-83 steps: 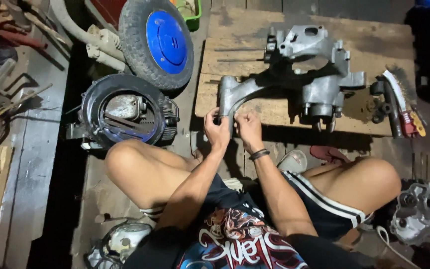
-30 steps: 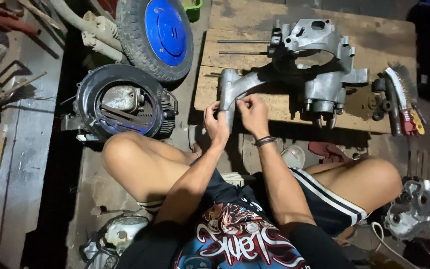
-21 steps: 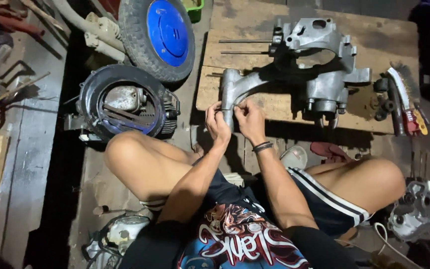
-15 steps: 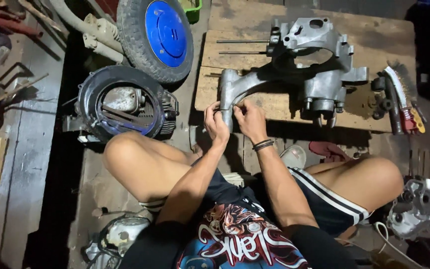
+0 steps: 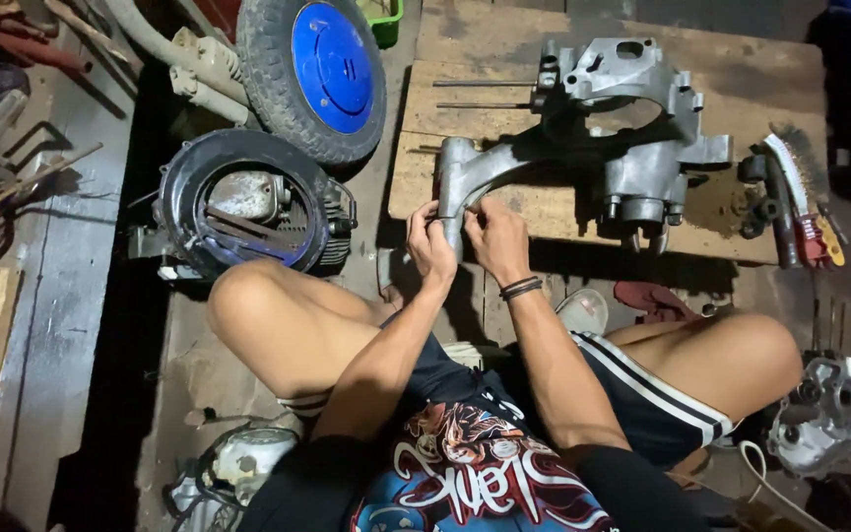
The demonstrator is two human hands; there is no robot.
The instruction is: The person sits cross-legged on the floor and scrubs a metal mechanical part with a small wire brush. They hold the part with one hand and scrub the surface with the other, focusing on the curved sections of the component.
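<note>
On the wooden board (image 5: 544, 212) ahead of the crossed legs lay a grey engine casing (image 5: 603, 128), its long arm reaching toward the person. Left hand (image 5: 430, 246) and right hand (image 5: 497, 236) sat at the near end of that arm, one on each side. Left fingers (image 5: 424, 212) curled and pinched against the arm's end; right fingers (image 5: 477, 205) pressed together at its edge; whether they held a small part, couldn't tell. Dark bands on right wrist. Right of the casing, on the board: wire brush (image 5: 788, 182) with red-yellow handle, beside dark sockets (image 5: 755, 192). Left of the board, on the floor: blue-hubbed wheel (image 5: 312, 74), and nearer, a round black fan housing (image 5: 238, 212) just by the left knee. Another grey metal part (image 5: 834, 409) lay by the right knee, well apart from the hands.
</note>
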